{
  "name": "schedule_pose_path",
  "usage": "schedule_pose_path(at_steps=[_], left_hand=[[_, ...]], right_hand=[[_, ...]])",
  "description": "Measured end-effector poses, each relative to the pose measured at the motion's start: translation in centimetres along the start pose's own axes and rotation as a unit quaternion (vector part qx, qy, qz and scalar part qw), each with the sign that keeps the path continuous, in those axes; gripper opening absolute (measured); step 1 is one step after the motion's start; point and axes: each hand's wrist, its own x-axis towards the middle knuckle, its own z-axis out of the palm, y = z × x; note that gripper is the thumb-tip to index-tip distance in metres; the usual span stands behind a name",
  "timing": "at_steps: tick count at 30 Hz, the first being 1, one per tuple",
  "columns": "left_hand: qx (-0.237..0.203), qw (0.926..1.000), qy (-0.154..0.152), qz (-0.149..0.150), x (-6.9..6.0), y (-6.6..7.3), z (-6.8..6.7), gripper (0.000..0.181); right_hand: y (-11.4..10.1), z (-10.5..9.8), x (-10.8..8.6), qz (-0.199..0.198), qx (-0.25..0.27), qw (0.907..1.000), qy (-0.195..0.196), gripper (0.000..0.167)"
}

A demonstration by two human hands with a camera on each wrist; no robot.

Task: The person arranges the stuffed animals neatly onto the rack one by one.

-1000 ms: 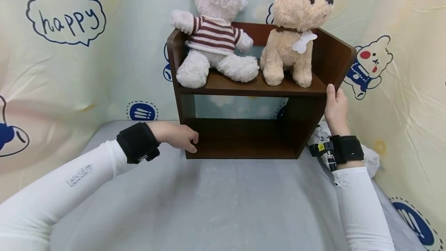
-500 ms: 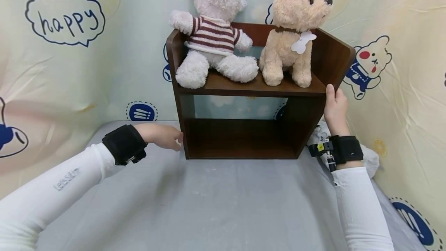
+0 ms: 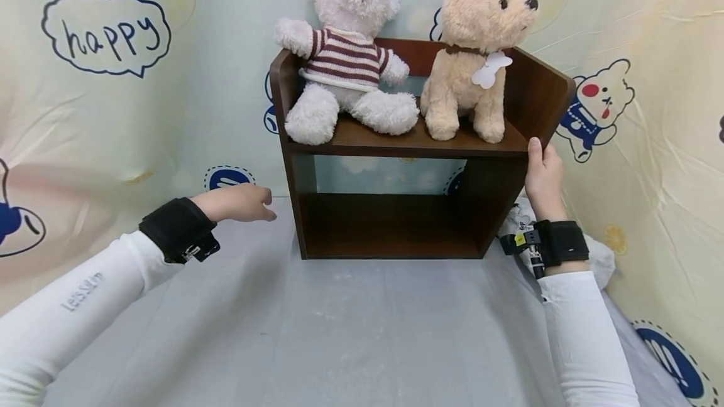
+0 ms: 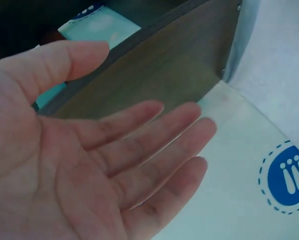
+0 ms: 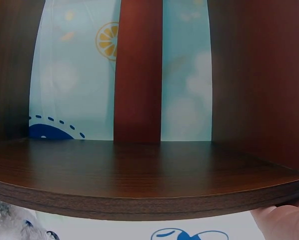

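Note:
A dark brown wooden two-tier shelf stands at the back of the table. On its upper board sit a white plush bear in a striped sweater and a tan plush dog with a bone-shaped tag. My right hand grips the shelf's right side panel, thumb along the front edge; its other fingers are mostly hidden. My left hand hovers left of the shelf, apart from it. In the left wrist view its fingers are spread, palm bare, before the left side panel.
A grey cloth covers the table. Printed curtains hang close behind and at both sides. Something white and crumpled lies behind my right wrist. The shelf's lower compartment has an open front.
My left hand has come away from the shelf's lower left front edge and moved left and slightly up, its fingers extending. My right hand, the shelf and both plush toys stay in place.

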Motion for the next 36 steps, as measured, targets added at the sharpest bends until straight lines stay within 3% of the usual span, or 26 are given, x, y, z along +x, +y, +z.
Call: schedule_pose_path(at_steps=[10,20,26,36], left_hand=[[-0.089,0.9948,0.041,-0.028,0.0,-0.6,-1.0,0.052],[-0.172,0.9836,0.05,-0.015,0.0,-0.4,-1.8,0.063],[-0.217,0.9729,0.078,-0.01,-0.2,0.0,-2.3,0.072],[-0.286,0.9483,0.133,0.031,-0.3,0.5,-3.3,0.074]], right_hand=[[0.0,0.0,0.1,-0.005,0.004,1.0,0.001,0.06],[0.0,0.0,0.0,-0.002,0.006,1.0,0.003,0.059],[0.0,0.0,0.1,0.004,0.003,1.0,0.0,0.06],[0.1,0.0,0.0,0.003,0.005,1.0,0.0,0.059]])
